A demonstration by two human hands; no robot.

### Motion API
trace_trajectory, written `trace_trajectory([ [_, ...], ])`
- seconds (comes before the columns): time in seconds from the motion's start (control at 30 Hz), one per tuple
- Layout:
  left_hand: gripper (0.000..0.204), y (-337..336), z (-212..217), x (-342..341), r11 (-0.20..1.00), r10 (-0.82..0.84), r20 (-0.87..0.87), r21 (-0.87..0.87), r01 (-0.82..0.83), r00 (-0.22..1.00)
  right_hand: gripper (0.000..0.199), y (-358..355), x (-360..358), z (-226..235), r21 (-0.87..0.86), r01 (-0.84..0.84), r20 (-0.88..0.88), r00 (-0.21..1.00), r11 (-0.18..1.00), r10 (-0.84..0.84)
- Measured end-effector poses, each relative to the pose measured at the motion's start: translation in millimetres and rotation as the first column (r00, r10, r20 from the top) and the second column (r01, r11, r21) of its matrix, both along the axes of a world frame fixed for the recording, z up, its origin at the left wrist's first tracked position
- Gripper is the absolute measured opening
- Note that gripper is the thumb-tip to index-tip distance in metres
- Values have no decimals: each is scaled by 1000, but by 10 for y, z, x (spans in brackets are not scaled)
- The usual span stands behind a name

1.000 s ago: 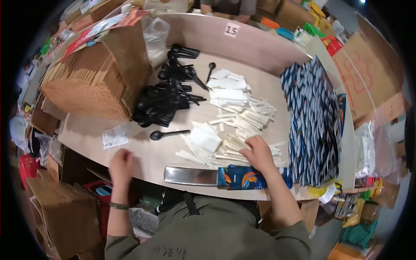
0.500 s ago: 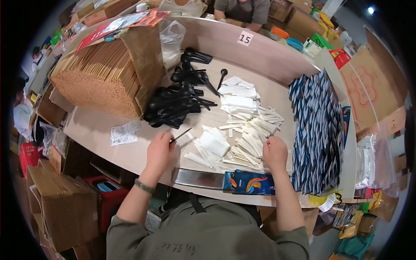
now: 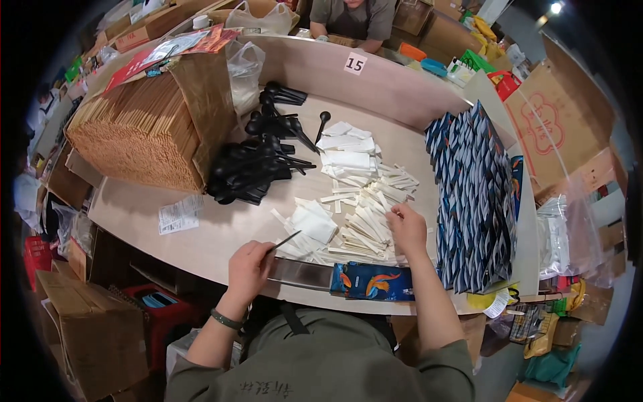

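My left hand is closed on a black spoon; only its thin handle shows, pointing up and right, and the bowl end is hidden in the fingers. My right hand has its fingers curled together at the right edge of a pile of white paper strips. Whatever lies between those fingertips is too small to tell. A blue printed pouch lies flat at the table's front edge, below the strips. It overlaps the right end of a metal plate. Black spoons lie heaped left of the strips.
Packed blue and silver pouches stand in rows on the right. A cardboard box of stacked brown sheets is at the back left. A printed slip lies near it. A low partition closes the far side; a person sits beyond.
My left hand has moved down towards the metal plate, with the spoon handle still showing. My right hand has shifted to the strips' edge, its fingers stretching further forward. The whole view has swung slightly.
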State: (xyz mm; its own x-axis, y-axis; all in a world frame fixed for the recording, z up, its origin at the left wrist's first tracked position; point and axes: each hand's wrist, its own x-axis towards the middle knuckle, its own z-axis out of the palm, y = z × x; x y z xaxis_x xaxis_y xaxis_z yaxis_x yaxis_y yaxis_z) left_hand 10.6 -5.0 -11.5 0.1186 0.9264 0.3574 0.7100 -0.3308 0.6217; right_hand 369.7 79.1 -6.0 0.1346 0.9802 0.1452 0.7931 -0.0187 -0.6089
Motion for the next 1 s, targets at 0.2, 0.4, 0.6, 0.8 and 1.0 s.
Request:
trace_trajectory([
  [0.2, 11, -121, -130, -253, 985, 164, 108, -65, -158, 981, 10, 71, -118, 11, 392, -105, 244, 970, 914, 7],
  [0.4, 12, -95, -297, -251, 964, 256, 341, -159, -213, 904, 11, -69, -1076, -165, 91, -524, 205, 842, 847, 499],
  [0.6, 14, -217, -270, -318, 957, 276, 383, -198, -213, 882, 11, 43, -1245, -143, -109, -518, 429, 745, 848, 511],
  [0.8, 22, -275, -390, -500, 924, 353, 522, -328, -199, 777, 16, -36, -1197, 294, -325, -488, -228, 872, 810, 434],
  [1.0, 24, -318, 37, -337, 968, 146, 330, -242, -65, 933, 13, -734, -1224, 37, -245, -752, 111, 606, 612, 788],
])
